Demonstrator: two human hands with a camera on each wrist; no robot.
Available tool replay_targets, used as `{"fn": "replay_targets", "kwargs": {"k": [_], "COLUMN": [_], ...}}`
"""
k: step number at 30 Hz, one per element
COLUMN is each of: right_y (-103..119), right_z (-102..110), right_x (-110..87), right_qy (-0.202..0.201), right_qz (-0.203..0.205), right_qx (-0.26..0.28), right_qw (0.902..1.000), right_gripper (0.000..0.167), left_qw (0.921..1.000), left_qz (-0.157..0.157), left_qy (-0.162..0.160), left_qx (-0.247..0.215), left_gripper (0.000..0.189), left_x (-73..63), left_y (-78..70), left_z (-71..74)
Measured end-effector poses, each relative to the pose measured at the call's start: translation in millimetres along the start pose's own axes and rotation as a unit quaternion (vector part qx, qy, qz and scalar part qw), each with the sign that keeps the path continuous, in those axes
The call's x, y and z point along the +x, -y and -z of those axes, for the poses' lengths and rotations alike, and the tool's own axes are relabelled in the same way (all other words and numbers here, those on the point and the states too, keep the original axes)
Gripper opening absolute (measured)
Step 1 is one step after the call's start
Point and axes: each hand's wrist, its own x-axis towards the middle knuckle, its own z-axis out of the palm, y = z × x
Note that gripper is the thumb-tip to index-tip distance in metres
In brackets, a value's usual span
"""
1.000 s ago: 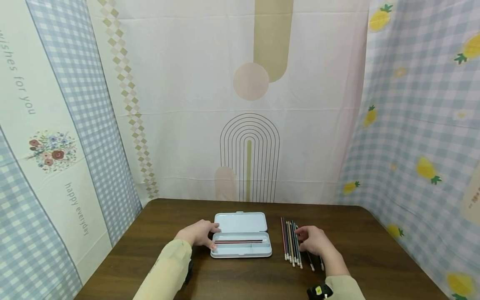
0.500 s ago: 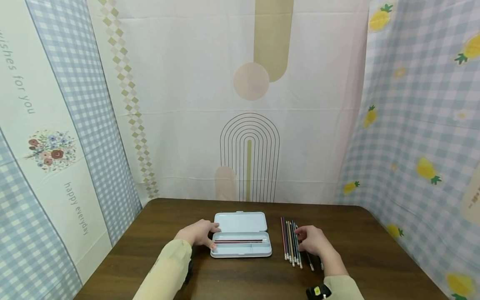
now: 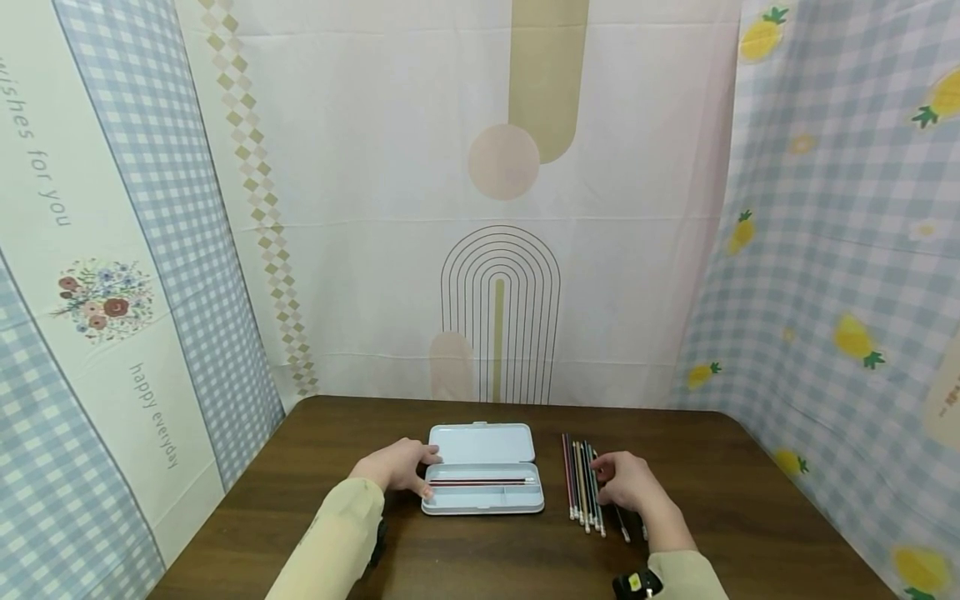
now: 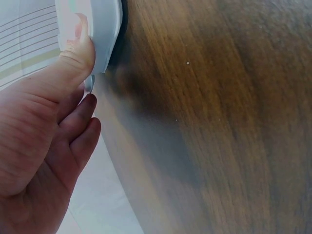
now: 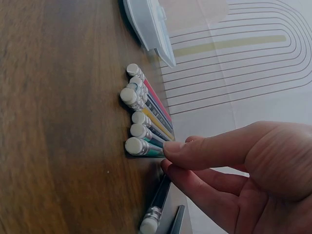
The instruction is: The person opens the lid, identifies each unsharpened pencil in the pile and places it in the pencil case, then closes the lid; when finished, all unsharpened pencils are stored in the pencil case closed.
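Unmoved: my left hand (image 3: pixel 396 467), relaxed, touching the pencil case (image 3: pixel 480 444); right hand (image 3: pixel 628 483), three o'clock, grip unclear; eraser-tipped pencils (image 5: pixel 158 121) likely light, stiff, pinchable mid-barrel.

Two hands show low in the frame: one left hand (image 3: pixel 396 465) and one right hand (image 3: pixel 626 479). At lower centre is one pencil case (image 3: pixel 482 444), with at least one red pencil (image 3: pixel 480 482) inside. At lower right are at least six clustered pencils (image 3: pixel 577 475), overlap hiding the exact number, plus two separate pencils (image 5: pixel 158 195). Seven pineapple prints (image 3: pixel 855 338) dot the right side.
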Motion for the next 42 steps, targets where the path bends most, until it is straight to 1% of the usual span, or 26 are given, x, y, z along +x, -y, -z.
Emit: {"fn": "replay_targets", "kwargs": {"k": [10,19,34,42], "right_y": [1.4,-0.7,0.2,1.5], "right_z": [-1.2,-2.9,-1.6,-0.9], "right_x": [-0.2,1.0,0.4,-0.3], "right_qy": [-0.004,-0.007,-0.009,-0.012], "right_qz": [-0.009,-0.009,-0.007,-0.014], "right_qx": [0.007,0.0,-0.009,-0.01], "right_qw": [0.9999,0.9999,0.9999,0.9998], "right_gripper": [0.049,0.047,0.045,0.044], "left_qw": [1.0,1.0,1.0,1.0], "left_qz": [0.001,-0.004,0.0,-0.002], "left_qy": [0.004,0.0,0.0,0.004], "left_qx": [-0.002,-0.001,-0.003,0.002], "left_gripper": [0.061,0.061,0.062,0.062], "left_x": [0.3,0.4,0.0,-0.3], "left_y": [0.4,0.3,-0.9,-0.4], "left_z": [-0.4,-0.7,0.7,0.6]}}
